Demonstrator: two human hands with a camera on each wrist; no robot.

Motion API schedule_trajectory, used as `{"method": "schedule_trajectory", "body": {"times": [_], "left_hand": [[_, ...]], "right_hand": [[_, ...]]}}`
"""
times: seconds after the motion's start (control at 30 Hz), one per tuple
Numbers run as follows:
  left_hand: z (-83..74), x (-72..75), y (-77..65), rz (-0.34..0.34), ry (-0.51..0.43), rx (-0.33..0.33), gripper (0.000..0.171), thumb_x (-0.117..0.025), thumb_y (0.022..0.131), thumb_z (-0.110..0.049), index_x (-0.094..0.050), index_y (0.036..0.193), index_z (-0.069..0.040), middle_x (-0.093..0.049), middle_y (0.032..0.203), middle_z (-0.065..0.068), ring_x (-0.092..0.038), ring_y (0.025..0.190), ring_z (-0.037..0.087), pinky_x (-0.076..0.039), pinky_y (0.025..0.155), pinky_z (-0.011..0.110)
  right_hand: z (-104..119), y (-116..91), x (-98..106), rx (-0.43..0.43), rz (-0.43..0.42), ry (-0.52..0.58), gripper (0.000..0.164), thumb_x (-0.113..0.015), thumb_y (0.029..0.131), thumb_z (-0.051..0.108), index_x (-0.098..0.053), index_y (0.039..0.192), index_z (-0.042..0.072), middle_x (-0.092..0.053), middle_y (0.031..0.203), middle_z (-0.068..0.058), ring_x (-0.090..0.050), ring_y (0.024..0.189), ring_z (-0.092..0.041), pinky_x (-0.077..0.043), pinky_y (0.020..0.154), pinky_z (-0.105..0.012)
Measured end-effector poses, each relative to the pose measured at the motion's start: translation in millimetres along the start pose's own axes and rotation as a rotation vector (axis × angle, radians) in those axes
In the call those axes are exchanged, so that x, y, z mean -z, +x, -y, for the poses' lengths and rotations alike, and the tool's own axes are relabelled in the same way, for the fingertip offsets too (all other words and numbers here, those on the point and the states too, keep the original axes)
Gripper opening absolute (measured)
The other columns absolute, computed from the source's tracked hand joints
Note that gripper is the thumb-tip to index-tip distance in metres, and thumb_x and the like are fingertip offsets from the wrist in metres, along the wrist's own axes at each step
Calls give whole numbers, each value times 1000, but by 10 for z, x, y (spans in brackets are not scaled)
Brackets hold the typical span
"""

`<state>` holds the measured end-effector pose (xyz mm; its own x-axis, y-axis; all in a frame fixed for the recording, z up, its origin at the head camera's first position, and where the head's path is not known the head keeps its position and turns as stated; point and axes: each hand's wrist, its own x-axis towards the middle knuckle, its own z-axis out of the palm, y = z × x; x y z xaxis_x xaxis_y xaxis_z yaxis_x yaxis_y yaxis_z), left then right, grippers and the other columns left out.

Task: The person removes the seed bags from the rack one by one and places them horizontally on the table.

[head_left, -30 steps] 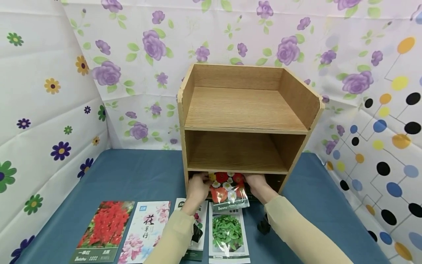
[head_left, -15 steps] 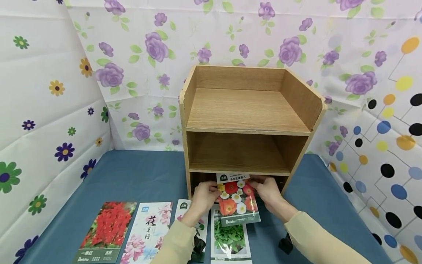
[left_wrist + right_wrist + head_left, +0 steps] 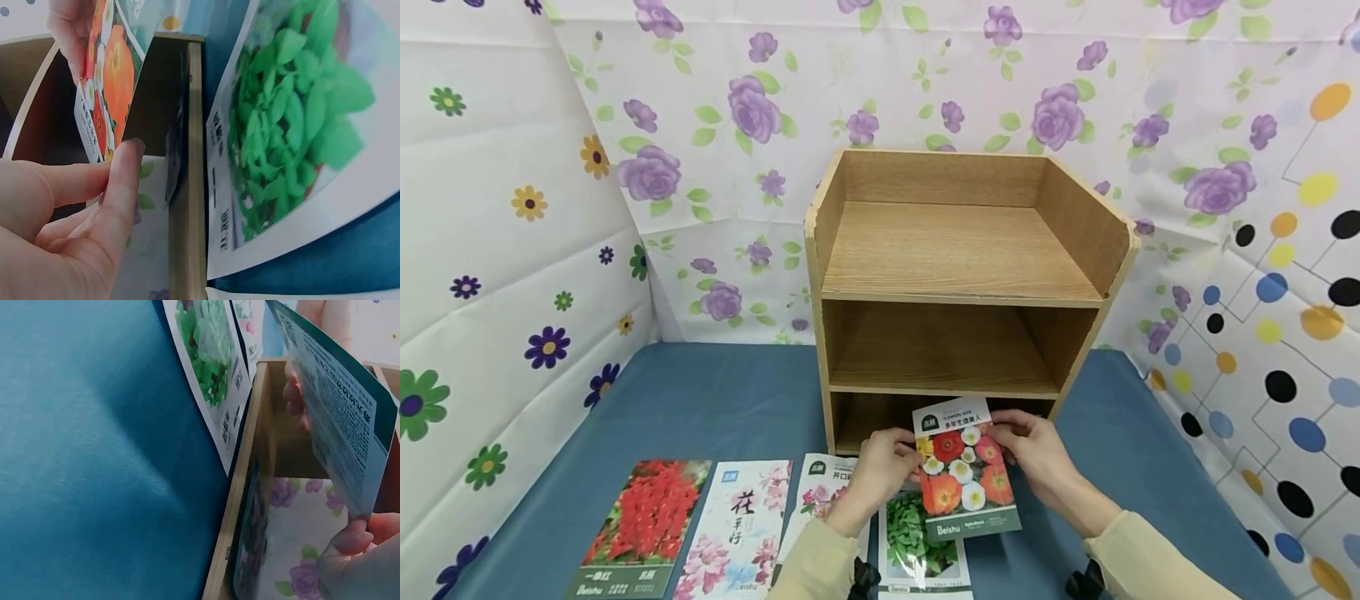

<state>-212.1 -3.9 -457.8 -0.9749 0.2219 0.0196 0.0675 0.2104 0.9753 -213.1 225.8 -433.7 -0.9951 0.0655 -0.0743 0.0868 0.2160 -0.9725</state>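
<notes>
Both hands hold a flower seed packet [image 3: 958, 479] with red, orange and white blooms, in front of the shelf's lowest compartment. My left hand [image 3: 883, 475] pinches its left edge between thumb and fingers. On the opposite edge, my right hand [image 3: 1037, 458] grips near the top corner. The packet's printed back [image 3: 340, 412] faces the right wrist camera. Beneath it, partly covered, a packet with green leaves [image 3: 917, 542] lies on the blue cloth. Inside the bottom compartment another packet [image 3: 250, 537] shows in the right wrist view.
A wooden shelf [image 3: 962, 296] with three levels stands at the back. To the left lie a red-flower packet [image 3: 640, 517], a pink-blossom packet [image 3: 737, 525] and another pink-flower packet [image 3: 820, 492], partly behind the left arm. Floral cloth [image 3: 700, 167] hangs behind.
The flower seed packet has come out of the bottom compartment, toward me and to the right, with both hands holding it. Its top label now shows in full.
</notes>
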Motion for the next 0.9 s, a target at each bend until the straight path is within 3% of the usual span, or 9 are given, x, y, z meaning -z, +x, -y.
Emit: {"method": "schedule_trajectory", "body": {"times": [0.2, 0.43, 0.63, 0.9], "left_hand": [[34, -89, -81, 39, 2, 40, 30, -62, 91, 5, -58, 120, 13, -65, 82, 10, -67, 66, 28, -58, 62, 39], [69, -189, -132, 104, 69, 62, 25, -64, 90, 5, -61, 114, 11, -64, 77, 7, -66, 58, 23, -56, 56, 33], [84, -266, -180, 148, 54, 84, 22, -64, 89, 8, -61, 111, 10, -64, 77, 8, -66, 60, 23, -56, 56, 33], [49, -403, -222, 175, 85, 21, 10, -63, 85, 12, -64, 95, 8, -67, 71, 8, -65, 54, 22, -55, 52, 32]], "right_hand": [[-114, -110, 67, -56, -5, 11, 29, -61, 97, 8, -60, 123, -4, -65, 94, -9, -49, 67, -19, -44, 60, -33], [-240, -253, 155, -103, 1, 1, 35, -63, 96, 11, -58, 128, -5, -66, 97, -9, -52, 70, -19, -45, 59, -32], [-346, -325, 253, -130, -1, -32, 38, -65, 95, 12, -59, 128, -5, -68, 96, -9, -53, 67, -19, -45, 57, -32], [-527, -399, 442, -201, -15, -86, 39, -68, 92, 14, -62, 125, -6, -70, 87, -8, -56, 66, -20, -46, 55, -32]]}}
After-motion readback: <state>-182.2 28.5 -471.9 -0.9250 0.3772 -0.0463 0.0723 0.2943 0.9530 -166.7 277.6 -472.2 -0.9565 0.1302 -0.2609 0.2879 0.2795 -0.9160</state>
